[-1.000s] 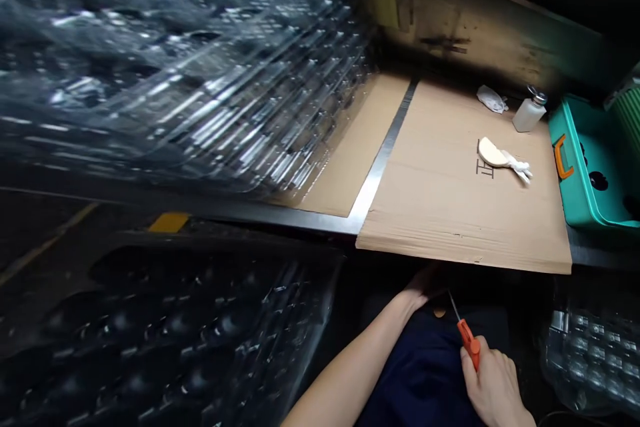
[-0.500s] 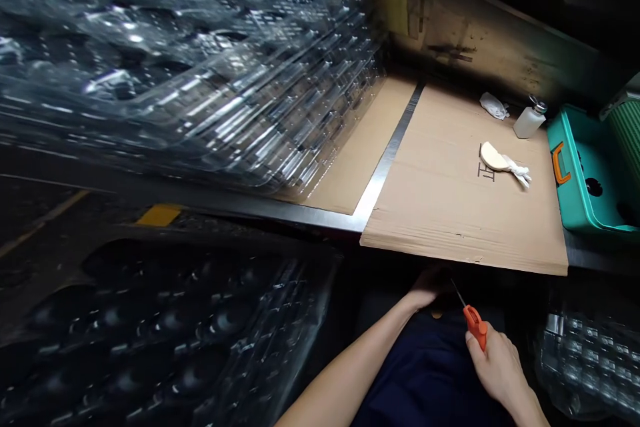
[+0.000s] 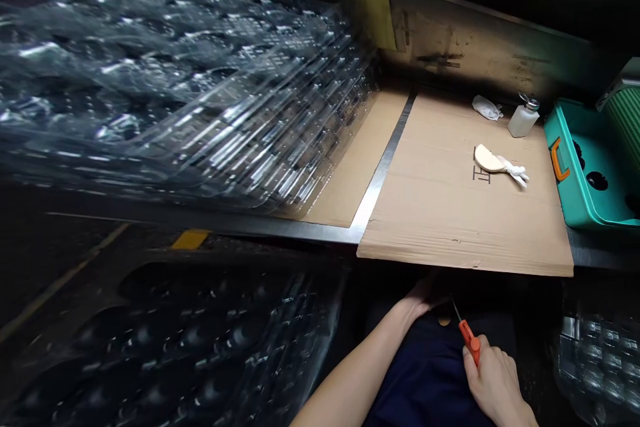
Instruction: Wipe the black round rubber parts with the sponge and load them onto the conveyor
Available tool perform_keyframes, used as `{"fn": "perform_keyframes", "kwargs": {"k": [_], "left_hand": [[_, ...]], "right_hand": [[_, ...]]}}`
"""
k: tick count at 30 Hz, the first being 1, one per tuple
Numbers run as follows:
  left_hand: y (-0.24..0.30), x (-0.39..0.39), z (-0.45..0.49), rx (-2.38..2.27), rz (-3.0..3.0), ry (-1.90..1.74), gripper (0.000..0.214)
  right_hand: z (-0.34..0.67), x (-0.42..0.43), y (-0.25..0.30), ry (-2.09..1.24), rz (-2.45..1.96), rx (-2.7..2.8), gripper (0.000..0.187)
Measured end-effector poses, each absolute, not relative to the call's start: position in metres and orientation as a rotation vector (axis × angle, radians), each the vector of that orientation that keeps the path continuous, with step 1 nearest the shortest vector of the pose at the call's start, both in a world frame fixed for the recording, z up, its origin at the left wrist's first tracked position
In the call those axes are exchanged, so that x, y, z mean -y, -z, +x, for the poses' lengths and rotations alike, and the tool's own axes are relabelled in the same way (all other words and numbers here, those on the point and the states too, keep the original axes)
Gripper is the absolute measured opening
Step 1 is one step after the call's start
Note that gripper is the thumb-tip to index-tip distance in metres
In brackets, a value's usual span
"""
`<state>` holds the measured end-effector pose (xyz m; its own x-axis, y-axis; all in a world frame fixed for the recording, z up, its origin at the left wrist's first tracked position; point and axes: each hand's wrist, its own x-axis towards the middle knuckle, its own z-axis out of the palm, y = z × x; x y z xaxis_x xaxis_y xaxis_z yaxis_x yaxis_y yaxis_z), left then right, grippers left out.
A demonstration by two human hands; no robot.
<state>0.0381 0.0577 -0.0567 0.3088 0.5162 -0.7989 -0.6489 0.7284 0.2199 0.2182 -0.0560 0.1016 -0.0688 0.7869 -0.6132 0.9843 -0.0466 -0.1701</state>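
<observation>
Steel bench [image 3: 370, 203] above, orange-handled tool [image 3: 469, 341] turned below

Compared with half a second ago, the orange-handled tool shows a narrower side, and its thin metal tip lies a little farther below the cardboard's edge. The right hand [image 3: 495, 377], lower right of centre, has its fingers closed around the handle; the tip points toward the left hand [image 3: 423, 293] at lower centre. Shadow covers the left fingers, so I cannot tell what they hold. The change looks like a small turn of the wrist, with the work in hand kept over the navy clothing [image 3: 415, 373].

On the bench, the cardboard sheet [image 3: 415, 193] bears a cream half-disc [image 3: 486, 159] tied with white cloth, a crumpled white piece [image 3: 486, 108] and a white bottle [image 3: 523, 121], all unmoved on it. At right stands a teal box [image 3: 575, 193].

Clear plastic trays [image 3: 225, 113] pile up across the upper left, blurred in part. Behind runs a stained metal panel [image 3: 475, 53] with a yellow sheet [image 3: 370, 10]. Lower left, dark floor shows a yellow mark [image 3: 190, 239]; more clear trays [image 3: 600, 360] sit lower right.
</observation>
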Motion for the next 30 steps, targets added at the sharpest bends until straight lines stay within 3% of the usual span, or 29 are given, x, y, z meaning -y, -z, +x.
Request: {"fn": "perform_keyframes", "kwargs": {"k": [10, 20, 24, 27, 30], "left_hand": [[0.053, -0.052, 0.033, -1.016, -0.158, -0.717, 0.029], [0.06, -0.047, 0.033, -1.018, -0.09, -0.636, 0.04], [0.062, -0.045, 0.031, -1.104, -0.058, -0.64, 0.047], [0.061, -0.042, 0.032, -1.097, -0.007, -0.623, 0.049], [0.057, -0.037, 0.036, -1.07, 0.045, -0.6, 0.046]], "right_hand": [[0.223, 0.061, -0.099, 0.885, 1.954, -1.895, 0.033], [0.22, 0.06, -0.106, 0.985, 2.054, -1.891, 0.033], [0.24, 0.073, -0.118, 1.178, 2.071, -2.011, 0.028], [0.275, 0.086, -0.13, 1.164, 2.62, -2.104, 0.037], [0.331, 0.085, -0.142, 0.706, 3.42, -1.72, 0.056]]}}
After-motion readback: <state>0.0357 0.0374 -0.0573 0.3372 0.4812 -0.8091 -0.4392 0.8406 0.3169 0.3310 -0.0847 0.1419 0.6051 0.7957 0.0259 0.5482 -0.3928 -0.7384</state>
